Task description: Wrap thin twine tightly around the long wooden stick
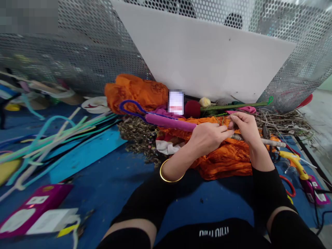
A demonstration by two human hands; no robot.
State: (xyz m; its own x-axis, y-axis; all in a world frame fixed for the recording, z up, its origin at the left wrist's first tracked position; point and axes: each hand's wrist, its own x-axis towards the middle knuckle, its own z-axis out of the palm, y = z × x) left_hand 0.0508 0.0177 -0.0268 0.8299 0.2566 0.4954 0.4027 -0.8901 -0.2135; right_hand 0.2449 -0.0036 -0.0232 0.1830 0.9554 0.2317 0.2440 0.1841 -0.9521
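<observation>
My left hand [207, 138] is closed around a long stick [272, 142], held roughly level over crumpled orange cloth [225, 162]. The stick's left part has a smooth purple covering [171, 122], and a dark blue loop [131, 107] shows at that end. Its right part is pale grey and looks wound with cord. Just above the stick, my right hand [245, 126] pinches its thumb and fingers together near the left fingertips. Whatever lies in that pinch is too small to make out.
Dry leaves [137, 138] and twigs [282, 121] lie around the cloth. A yellow glue gun [293, 159] and red-handled scissors [289, 185] sit at right. Coloured pipe-cleaner-like strands [59, 138] and a purple power strip [49, 193] are at left. Behind stands a white board [207, 55].
</observation>
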